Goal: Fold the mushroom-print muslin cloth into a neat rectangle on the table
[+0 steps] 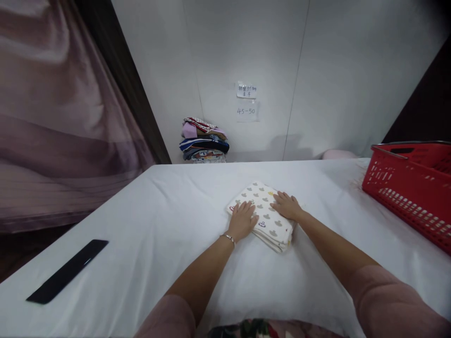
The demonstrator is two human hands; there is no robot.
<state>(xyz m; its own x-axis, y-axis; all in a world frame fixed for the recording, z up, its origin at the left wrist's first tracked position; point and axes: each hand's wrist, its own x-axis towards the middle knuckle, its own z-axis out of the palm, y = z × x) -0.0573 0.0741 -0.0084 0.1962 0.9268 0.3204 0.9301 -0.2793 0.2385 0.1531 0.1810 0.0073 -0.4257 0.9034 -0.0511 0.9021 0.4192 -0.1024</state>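
Observation:
A folded white cloth [268, 220] printed with small grey shapes lies in the middle of the table covered by a white sheet [158, 220]. My left hand [243, 219] lies flat on the cloth's left side, fingers stretched out, a thin bracelet at the wrist. My right hand [287, 205] presses flat on the cloth's far right part, fingers spread. Neither hand grips anything.
A stack of folded colourful clothes [204, 140] stands at the back against the wall. A red plastic basket [412, 185] sits at the right edge. A flat black strip [68, 271] lies near the front left. Paper notes [246, 101] hang on the wall. A pink curtain [59, 117] hangs on the left.

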